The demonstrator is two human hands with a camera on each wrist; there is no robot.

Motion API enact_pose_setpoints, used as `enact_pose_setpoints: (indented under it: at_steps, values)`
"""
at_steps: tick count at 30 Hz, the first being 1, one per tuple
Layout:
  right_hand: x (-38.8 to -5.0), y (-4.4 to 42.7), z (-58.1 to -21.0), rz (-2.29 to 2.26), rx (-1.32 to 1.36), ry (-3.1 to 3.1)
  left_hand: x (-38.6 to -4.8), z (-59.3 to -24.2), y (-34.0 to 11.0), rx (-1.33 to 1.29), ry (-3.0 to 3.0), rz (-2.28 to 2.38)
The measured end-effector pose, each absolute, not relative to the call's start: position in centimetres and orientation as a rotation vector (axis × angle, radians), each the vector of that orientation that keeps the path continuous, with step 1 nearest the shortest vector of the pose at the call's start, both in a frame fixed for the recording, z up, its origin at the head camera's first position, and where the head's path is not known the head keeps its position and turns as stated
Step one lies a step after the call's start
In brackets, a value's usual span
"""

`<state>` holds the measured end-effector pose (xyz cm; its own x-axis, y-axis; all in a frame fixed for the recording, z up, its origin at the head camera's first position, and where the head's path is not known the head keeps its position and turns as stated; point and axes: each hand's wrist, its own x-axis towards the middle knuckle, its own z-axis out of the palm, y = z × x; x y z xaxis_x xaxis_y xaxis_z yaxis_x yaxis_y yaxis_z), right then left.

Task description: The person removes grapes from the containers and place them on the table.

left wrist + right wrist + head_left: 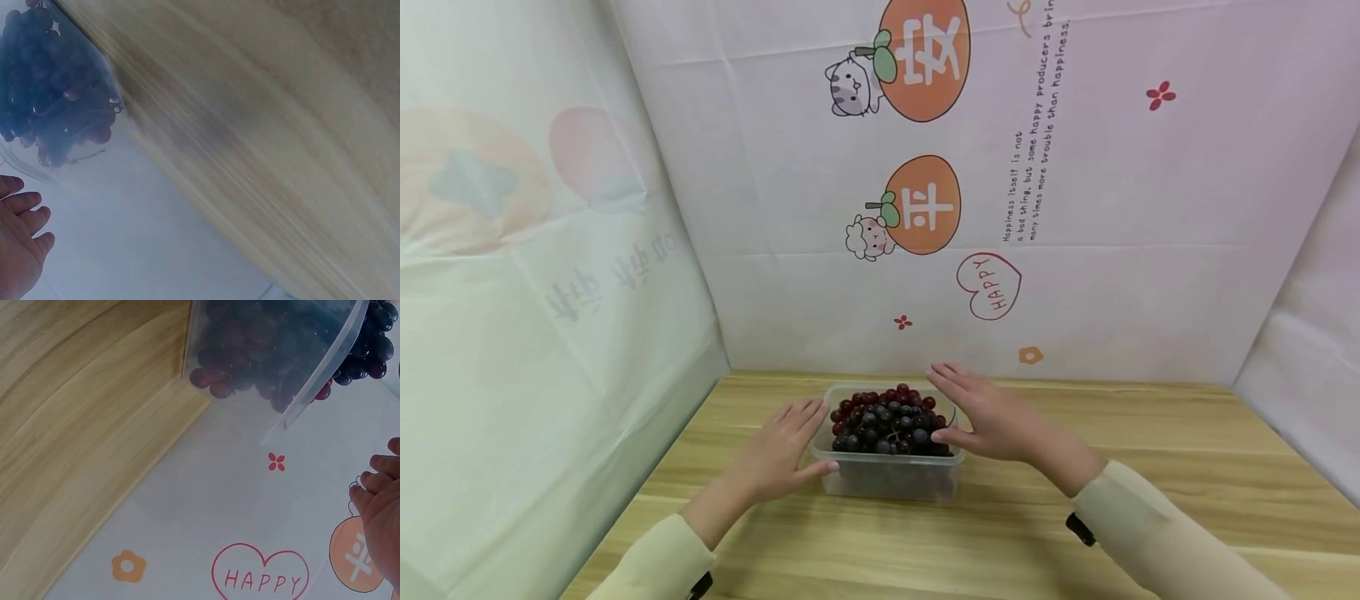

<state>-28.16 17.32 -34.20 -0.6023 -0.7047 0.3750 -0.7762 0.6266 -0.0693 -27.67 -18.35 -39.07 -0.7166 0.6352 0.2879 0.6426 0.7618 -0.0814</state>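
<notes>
A clear plastic container (891, 479) stands on the wooden table, filled with dark and reddish grapes (887, 425). My left hand (782, 454) is at its left side, fingers extended and thumb by the front left corner. On the other side my right hand (992, 417) is held at the right rim with straight fingers and the thumb apart. In the left wrist view, grapes (50, 81) show through the container wall above the left hand (22, 240). The right wrist view has the container (269, 344) above the right hand (382, 512). Whether either hand touches the container, I cannot tell.
The wooden table (1120, 433) extends to both sides and in front of the container. A white printed sheet (790, 167) with orange fruit drawings and writing rises behind the table, and pale sheets hang at the left (550, 375) and right.
</notes>
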Motion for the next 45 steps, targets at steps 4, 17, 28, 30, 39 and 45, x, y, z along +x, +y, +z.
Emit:
enact_pose_setpoints:
  at_steps: [4, 17, 28, 30, 39, 45]
  values:
    - [-28.4, 16.7, -34.3, 0.323, 1.237, -2.526, -27.5, -39.3, -18.3, -0.988, -2.666, -0.020]
    - [-28.7, 15.4, -34.4, 0.248, 1.282, -2.625, -27.5, -39.9, -18.2, -1.023, -2.618, 0.000]
    - [-29.2, 14.4, -34.8, 0.196, 1.293, -2.691, -27.5, -40.1, -18.4, -1.003, -2.651, 0.000]
    - [-29.4, 14.3, -35.1, 0.197, 1.300, -2.689, -27.5, -40.2, -18.4, -0.999, -2.655, 0.000]
    - [-29.9, 13.3, -35.2, 0.201, 1.290, -2.731, -27.4, -40.2, -18.4, -0.990, -2.667, -0.015]
    - [-30.4, 12.8, -35.4, 0.185, 1.267, -2.757, -27.5, -40.2, -18.4, -0.985, -2.663, -0.009]
